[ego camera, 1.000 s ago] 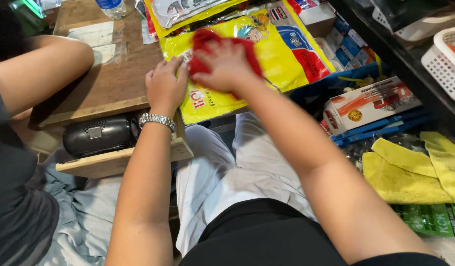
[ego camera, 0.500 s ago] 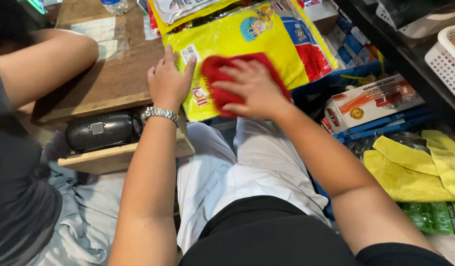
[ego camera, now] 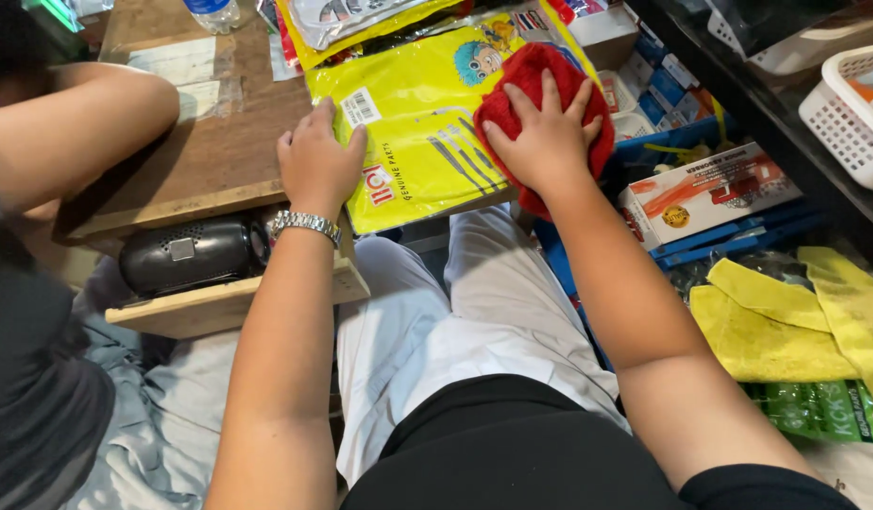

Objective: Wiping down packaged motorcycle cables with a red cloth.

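1. While both arms reached forward from the lap, the wooden worktop [ego camera: 205, 142] took up the upper left of the view, with another person's bare arm [ego camera: 73, 127] resting along its left side.
2. Across the front edge of that worktop lay the yellow plastic package [ego camera: 413, 123], flat and glossy, its near corner hanging just past the wood, over the person's pale trousers [ego camera: 436, 312].
3. On the floor at the right sat yellow cloths [ego camera: 786, 316], crumpled, beside a red-and-white carton [ego camera: 710, 194] and blue boxes [ego camera: 663, 80].
4. Under the worktop's edge, on a lower wooden shelf [ego camera: 219, 307], lay a black speaker [ego camera: 186, 255].
5. Over on the package's right side went the red cloth [ego camera: 540, 85], bunched and pressed flat against the plastic.
6. And the right hand [ego camera: 547, 142] was planted on top of that cloth, fingers spread wide and flat, pushing down rather than gripping it.
7. Meanwhile the left hand [ego camera: 318, 165] pinned the package's left edge, fingers curled loosely downward and close together, palm down on the plastic, closed around nothing.
8. Smallest of all, a silver wristwatch [ego camera: 307, 224] gleamed on the left wrist.
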